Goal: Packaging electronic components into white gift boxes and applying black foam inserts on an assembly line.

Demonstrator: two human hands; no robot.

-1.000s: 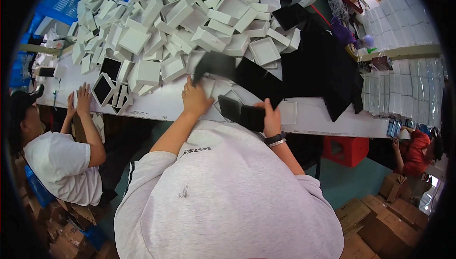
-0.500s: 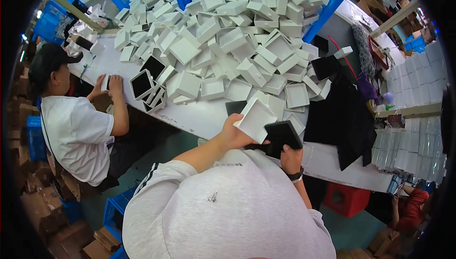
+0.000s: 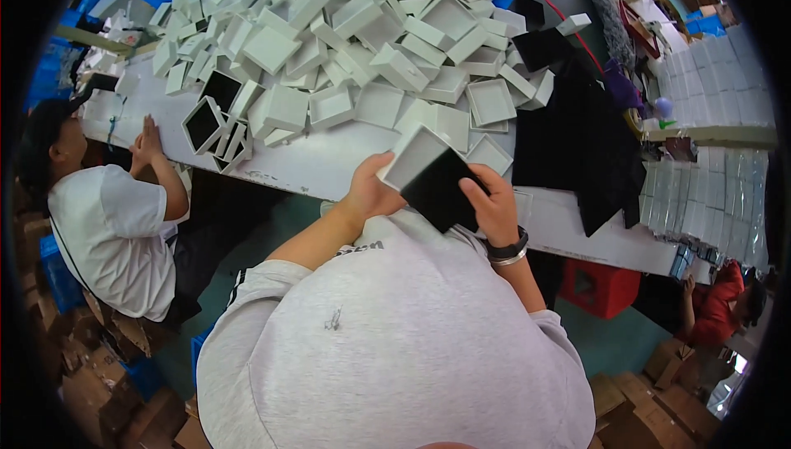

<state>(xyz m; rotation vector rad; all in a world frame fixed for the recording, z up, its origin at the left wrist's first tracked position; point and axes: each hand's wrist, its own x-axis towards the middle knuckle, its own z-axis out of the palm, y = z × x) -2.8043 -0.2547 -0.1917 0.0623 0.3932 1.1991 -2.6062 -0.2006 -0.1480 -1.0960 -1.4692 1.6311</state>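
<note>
My left hand (image 3: 371, 189) is closed round the near left edge of a shallow white box tray (image 3: 414, 155), tilted with its hollow side up. In my right hand (image 3: 494, 203) is a flat black rectangular pad (image 3: 443, 194), thumb on top and fingers behind. The pad slants over the right part of the tray and hides it; whether it sits inside the walls I cannot tell. Both are just in front of my chest, above the table's near edge. Just beyond them stands another white box tray (image 3: 451, 123).
White box trays (image 3: 354, 62) lie heaped across the white table (image 3: 301, 161); a few at the left have black insides (image 3: 203, 125). Black sheets (image 3: 552, 144) lie at the right beside wrapped white stacks (image 3: 700, 194). A co-worker (image 3: 115, 235) sits left; a red stool (image 3: 599, 288) stands below right.
My right hand has brought the black pad up and left over the tray, its face now toward me. The view has shifted. The co-worker's hands no longer show the small box.
</note>
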